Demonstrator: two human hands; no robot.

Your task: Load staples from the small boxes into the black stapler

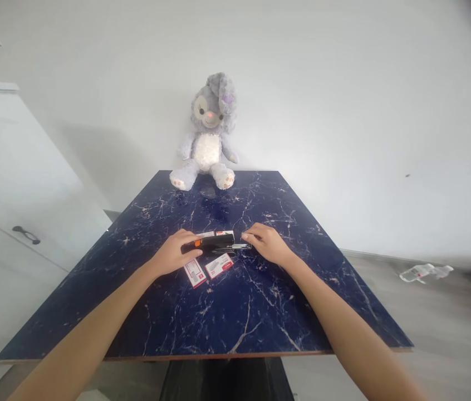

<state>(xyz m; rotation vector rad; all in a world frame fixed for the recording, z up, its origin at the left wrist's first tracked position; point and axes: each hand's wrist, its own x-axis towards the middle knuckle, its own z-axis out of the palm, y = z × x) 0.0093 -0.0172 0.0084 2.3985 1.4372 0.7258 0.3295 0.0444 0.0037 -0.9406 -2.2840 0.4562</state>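
A black stapler (217,241) with an orange patch lies across the middle of the table. Its silvery metal staple tray (241,246) sticks out at the right end. My left hand (173,252) is closed round the stapler's left end. My right hand (266,243) has its thumb and fingertips pinched together at the end of the metal tray. Whatever is between those fingertips is too small to make out. Just in front of the stapler lie two small white and red boxes, one upright-turned box (195,273) and one slanted box (219,266). Another white and red box (227,233) is partly hidden behind the stapler.
A grey plush rabbit (207,150) sits at the far edge of the blue marbled table (235,323), against the white wall. At the left stands a white cabinet (30,184) with a dark handle. Clear plastic bottles (421,272) lie on the floor at the right.
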